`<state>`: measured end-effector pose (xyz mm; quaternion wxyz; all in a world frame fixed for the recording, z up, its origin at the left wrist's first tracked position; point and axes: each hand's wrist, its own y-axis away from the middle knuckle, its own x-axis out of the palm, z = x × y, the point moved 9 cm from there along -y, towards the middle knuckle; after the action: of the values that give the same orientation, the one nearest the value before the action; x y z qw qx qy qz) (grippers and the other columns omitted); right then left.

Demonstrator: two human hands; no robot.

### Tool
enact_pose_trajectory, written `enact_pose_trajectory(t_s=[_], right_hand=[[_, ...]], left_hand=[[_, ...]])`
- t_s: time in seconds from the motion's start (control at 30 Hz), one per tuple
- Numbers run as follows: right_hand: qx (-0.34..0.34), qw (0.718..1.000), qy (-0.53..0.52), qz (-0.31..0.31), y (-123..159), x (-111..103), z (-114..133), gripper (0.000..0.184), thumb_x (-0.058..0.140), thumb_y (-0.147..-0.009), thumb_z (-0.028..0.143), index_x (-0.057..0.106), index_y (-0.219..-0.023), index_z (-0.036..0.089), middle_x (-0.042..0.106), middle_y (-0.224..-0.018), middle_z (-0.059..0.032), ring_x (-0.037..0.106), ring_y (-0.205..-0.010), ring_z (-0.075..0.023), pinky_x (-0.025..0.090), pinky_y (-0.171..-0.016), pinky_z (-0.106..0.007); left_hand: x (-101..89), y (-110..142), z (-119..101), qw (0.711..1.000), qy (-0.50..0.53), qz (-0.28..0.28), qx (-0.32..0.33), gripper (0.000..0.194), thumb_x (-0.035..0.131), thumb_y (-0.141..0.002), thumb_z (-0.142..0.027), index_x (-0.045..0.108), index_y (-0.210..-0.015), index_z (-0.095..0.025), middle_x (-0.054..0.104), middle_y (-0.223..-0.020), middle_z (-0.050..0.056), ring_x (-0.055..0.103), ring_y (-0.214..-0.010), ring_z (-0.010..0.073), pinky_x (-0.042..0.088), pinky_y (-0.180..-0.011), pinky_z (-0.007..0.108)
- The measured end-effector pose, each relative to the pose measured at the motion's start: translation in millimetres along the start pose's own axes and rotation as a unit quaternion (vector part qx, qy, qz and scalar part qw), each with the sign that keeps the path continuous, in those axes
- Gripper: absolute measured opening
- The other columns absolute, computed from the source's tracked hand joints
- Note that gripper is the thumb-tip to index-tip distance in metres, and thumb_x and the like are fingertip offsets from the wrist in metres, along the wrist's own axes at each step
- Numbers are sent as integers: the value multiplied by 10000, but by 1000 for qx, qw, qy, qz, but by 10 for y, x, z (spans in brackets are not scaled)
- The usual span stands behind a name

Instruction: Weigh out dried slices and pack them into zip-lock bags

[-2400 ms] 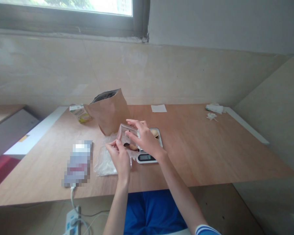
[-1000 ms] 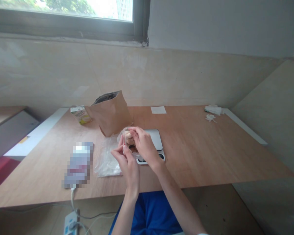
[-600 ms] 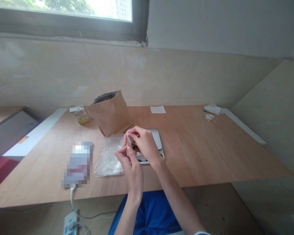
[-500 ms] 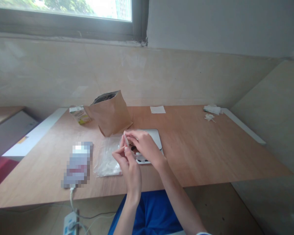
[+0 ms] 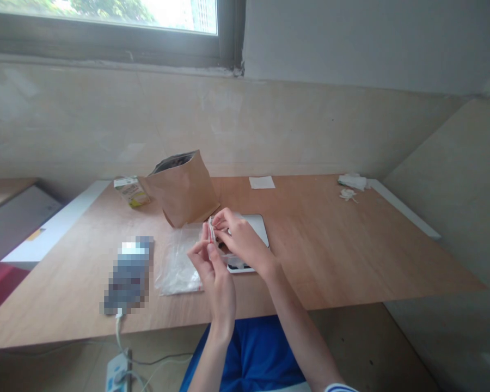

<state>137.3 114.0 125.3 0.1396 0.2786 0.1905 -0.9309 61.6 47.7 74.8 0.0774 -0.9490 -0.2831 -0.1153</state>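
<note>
- Right now, the left hand and right hand are working together above the worktop — their fingers are clenching a small clear packet with a red edge, holding it upright between them.
- The packet is hanging just above the near-left corner of a digital scale, which the right hand is partly hiding.
- A plastic bag is lying just left of the hands.
- A brown paper bag is standing behind it, beside a small carton.
- Well off to the right, a white paper sheet and some tissue are lying near the far edge.
</note>
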Motion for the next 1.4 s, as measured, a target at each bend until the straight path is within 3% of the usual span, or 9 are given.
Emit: enact_pose_trajectory(t_s=[0.2,0.37,0.47,0.57,0.7,0.77,0.9,1.23,1.4], right_hand=[[-32,992,33,-116,227,-324,105,189,513,-877,280,500,-1060,235,585,-1143,-60,521,-1125,-187,401,-984,-379],[80,993,-36,-82,467,-153,-258,694,684,-721,445,343,-1288,236,471,-1316,-116,479,-1210,-238,440,-962,-396],[117,983,-103,-92,521,-64,-394,513,643,-777,399,440,-1216,228,574,-1220,-94,565,-1113,-212,464,-928,-364],[91,978,-146,-122,519,-118,-373,245,524,-876,367,586,-1057,214,654,-1089,-65,601,-1051,-191,457,-931,-335],[58,969,-198,-133,549,-233,-372,260,477,-902,394,649,-988,220,674,-1043,-43,612,-1029,-186,467,-920,-313],[56,968,-213,-124,573,-251,-409,281,476,-897,418,658,-981,221,671,-1049,-44,610,-1033,-189,480,-904,-309],[54,960,-252,-109,609,-218,-487,312,482,-887,448,643,-1026,219,655,-1091,-55,598,-1066,-189,465,-939,-320],[95,960,-249,-88,653,-151,-693,229,536,-861,400,646,-934,213,693,-931,-35,654,-873,-166,516,-790,-283],[78,971,-220,-53,681,-134,-621,213,493,-892,339,674,-936,238,689,-958,-15,638,-924,-155,500,-812,-266]], left_hand=[[-120,-96,278,987,58,-43,-142,252,459,-855,-451,347,-987,-268,583,-1115,65,631,-915,156,512,-669,268],[-111,-116,205,979,114,-45,-163,309,506,-825,-456,320,-991,-275,576,-1069,61,643,-844,165,518,-614,275],[-36,-80,185,976,149,-8,-161,306,527,-812,-454,344,-971,-267,549,-1164,78,618,-984,194,528,-706,315],[-85,-90,215,982,114,-7,-150,252,497,-826,-455,418,-957,-255,478,-1290,60,507,-1178,197,481,-861,344],[-303,-258,212,994,-17,-50,-95,358,537,-801,-467,483,-1072,-240,510,-1262,57,468,-1206,183,376,-984,340],[-310,-371,204,997,-33,-23,-69,415,566,-782,-467,510,-1110,-220,581,-1157,63,528,-1121,184,397,-947,321],[-195,-496,187,997,0,72,-35,317,589,-764,-447,626,-895,-161,652,-919,50,595,-884,164,445,-806,265],[-309,-514,315,996,-2,52,-78,223,627,-725,-392,573,-756,-178,622,-695,-13,580,-625,113,429,-572,195],[-379,-522,325,997,-16,5,-74,180,597,-734,-343,537,-692,-178,470,-550,-67,419,-468,63,324,-442,160]])
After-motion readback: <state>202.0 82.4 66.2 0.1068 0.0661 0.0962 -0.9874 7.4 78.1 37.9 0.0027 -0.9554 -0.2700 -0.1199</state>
